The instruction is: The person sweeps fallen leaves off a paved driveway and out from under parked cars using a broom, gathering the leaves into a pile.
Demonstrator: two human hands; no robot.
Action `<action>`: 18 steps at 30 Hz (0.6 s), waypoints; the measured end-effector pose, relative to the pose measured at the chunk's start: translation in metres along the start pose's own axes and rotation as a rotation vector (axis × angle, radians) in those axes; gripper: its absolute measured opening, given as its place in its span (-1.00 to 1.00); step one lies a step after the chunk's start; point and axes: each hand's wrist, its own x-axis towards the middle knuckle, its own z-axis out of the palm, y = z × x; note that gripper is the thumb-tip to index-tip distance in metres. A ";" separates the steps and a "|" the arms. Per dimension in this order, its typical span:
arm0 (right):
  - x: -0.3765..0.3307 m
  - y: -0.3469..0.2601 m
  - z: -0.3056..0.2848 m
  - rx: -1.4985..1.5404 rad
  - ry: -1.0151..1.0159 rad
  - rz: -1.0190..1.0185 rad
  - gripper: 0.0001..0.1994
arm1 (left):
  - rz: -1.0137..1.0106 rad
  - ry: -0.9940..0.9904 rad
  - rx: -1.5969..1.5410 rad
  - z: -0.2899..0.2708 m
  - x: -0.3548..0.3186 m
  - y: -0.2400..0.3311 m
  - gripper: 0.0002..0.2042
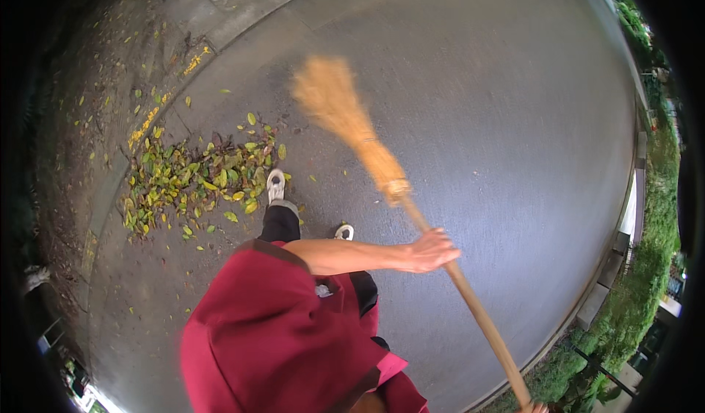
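A straw broom [382,167] slants across the view, its bristle head up and to the left and smeared by motion. My left hand [433,251] wraps round the wooden handle a little below the binding. At the lower edge, my right hand [536,408] grips the handle's end, mostly cut off by the picture's rim. Left of my feet lies a pile of yellow and green fallen leaves [198,174], apart from the bristles. Whether the bristles touch the road cannot be made out.
Grey road surface [507,149] spreads ahead and to the right. A kerb with yellow paint marks [147,124] borders a strip of dirt and scattered leaves on the left. My white shoe [275,185] stands beside the pile. Green hedge plants [653,259] line the far right.
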 end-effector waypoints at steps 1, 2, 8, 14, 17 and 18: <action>-0.002 -0.007 -0.016 0.001 0.009 -0.005 -0.61 | 0.063 0.053 -0.019 0.021 0.023 0.008 -0.86; -0.005 -0.014 -0.027 -0.022 0.005 -0.023 -0.60 | 0.119 0.107 -0.043 0.039 0.043 0.013 -0.84; -0.041 -0.002 0.014 -0.230 0.018 -0.105 -0.59 | 0.045 -0.099 -0.304 0.103 0.039 -0.016 -0.84; -0.091 0.118 0.090 -0.269 -0.170 0.286 -0.60 | -0.498 0.190 -0.114 0.036 -0.210 -0.043 -0.91; -0.197 0.222 0.100 -0.092 -0.685 0.629 -0.76 | -0.766 0.182 0.240 -0.017 -0.367 -0.080 -0.99; -0.244 0.253 0.102 0.115 -0.676 0.885 -0.80 | -0.939 0.099 0.249 -0.045 -0.415 -0.092 -0.81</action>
